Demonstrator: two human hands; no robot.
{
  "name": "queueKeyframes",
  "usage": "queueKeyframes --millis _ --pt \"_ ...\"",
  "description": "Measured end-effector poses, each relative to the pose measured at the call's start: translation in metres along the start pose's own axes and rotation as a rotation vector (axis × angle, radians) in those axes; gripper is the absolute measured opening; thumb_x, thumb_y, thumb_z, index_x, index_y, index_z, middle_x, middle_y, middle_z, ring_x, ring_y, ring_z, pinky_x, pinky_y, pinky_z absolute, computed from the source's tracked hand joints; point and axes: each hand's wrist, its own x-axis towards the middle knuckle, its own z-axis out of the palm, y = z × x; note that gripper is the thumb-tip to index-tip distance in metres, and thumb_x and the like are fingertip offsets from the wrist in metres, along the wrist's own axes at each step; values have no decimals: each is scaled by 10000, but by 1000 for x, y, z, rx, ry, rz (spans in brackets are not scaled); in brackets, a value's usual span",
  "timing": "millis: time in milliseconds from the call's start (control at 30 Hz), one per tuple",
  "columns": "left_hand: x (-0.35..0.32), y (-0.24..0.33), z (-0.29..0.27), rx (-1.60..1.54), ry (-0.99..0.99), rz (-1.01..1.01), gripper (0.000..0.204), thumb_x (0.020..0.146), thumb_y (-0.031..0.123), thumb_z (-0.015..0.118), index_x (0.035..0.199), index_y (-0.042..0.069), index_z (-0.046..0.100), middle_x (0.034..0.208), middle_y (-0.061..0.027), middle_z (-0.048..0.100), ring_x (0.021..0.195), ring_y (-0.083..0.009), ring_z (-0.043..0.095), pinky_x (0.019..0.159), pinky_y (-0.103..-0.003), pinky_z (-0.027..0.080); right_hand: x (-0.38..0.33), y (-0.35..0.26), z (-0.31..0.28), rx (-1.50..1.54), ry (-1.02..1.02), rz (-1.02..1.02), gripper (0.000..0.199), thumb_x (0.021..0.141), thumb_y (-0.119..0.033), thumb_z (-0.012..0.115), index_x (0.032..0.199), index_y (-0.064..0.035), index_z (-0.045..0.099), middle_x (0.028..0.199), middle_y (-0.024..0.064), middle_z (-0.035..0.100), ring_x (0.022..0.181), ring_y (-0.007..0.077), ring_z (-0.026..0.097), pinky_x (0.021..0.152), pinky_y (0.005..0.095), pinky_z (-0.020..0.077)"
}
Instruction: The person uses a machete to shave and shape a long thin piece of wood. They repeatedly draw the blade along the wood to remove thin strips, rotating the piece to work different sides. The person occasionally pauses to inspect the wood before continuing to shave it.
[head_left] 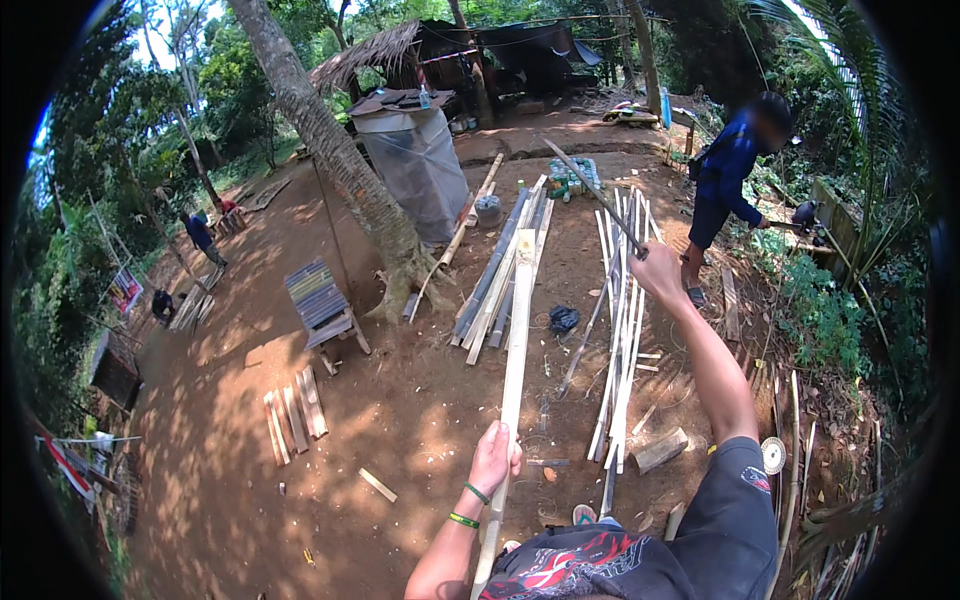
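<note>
As left hand [492, 462] holds one slat [517, 340], right [657, 270], seemingly one blade [621, 223]

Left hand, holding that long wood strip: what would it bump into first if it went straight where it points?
Probably the black plastic bag on the ground: it lies roughly ahead of the left hand. Depth is unclear, so the hand might pass above it.
</note>
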Motion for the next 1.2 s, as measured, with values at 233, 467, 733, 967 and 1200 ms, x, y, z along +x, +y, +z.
queueKeyframes --millis 233,467,733,967,1200 --pt "15 -15 -3 46 110 -11 410 1078 393 370 867 68 501 611 -5 514 473 -78 516 419 -238 431 -163 -68 43 -71 -594 -480 221 708 -250 669 788 -44 659 644 205 640 666 388 677 646 492 546" --pt "9 -21 9 263 293 74 422 1074 354 395 782 67 497 547 9 467 429 -75 486 383 -248 422 -77 -56 66 -254 -354 -627 135 730 -206 629 755 -79 664 601 121 643 608 275 691 557 424 548" --pt "11 -26 3 202 274 29 457 1074 406 368 777 81 492 554 20 459 423 -61 451 379 -240 408 13 -16 20 -110 -101 -137 253 777 -203 604 866 -7 737 768 237 696 765 388 703 742 479 563" --pt "20 -24 -3 135 163 -97 590 1056 539 288 658 123 417 485 18 388 370 -80 376 349 -227 330 -135 -69 64 -75 -529 -632 205 692 -250 671 778 -66 697 642 184 653 643 357 688 640 470 562" --pt "11 -17 1 -145 5 -166 594 1061 544 256 622 152 334 452 26 302 350 -93 275 334 -240 242 -68 -82 67 -129 -528 -760 161 679 -217 648 725 -65 677 627 167 648 620 345 684 595 454 555"
